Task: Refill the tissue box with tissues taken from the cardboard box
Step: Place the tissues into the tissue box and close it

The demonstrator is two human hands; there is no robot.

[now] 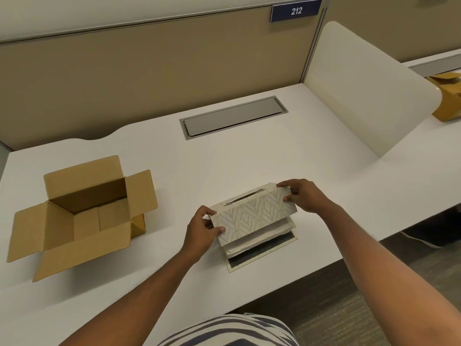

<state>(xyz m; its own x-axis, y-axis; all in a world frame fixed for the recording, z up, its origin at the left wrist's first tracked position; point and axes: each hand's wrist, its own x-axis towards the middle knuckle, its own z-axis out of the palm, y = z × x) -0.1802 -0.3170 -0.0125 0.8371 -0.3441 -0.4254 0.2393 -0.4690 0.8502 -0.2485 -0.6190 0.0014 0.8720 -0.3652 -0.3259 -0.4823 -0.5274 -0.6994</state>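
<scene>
A cream tissue box cover (pixel 254 213) with a leaf pattern and a slot on top is held tilted above its flat base (pixel 264 255), which lies on the white desk (pixel 249 156). A stack of white tissues (pixel 259 239) shows between cover and base. My left hand (pixel 202 229) grips the cover's left end. My right hand (pixel 303 196) grips its right end. The brown cardboard box (pixel 82 216) stands open at the left with its flaps spread; its inside looks empty.
A grey cable hatch (pixel 233 117) is set into the desk behind the tissue box. A tan partition wall (pixel 149 78) runs along the back. A white divider (pixel 361 88) stands at the right, with another cardboard box (pixel 447 96) beyond it.
</scene>
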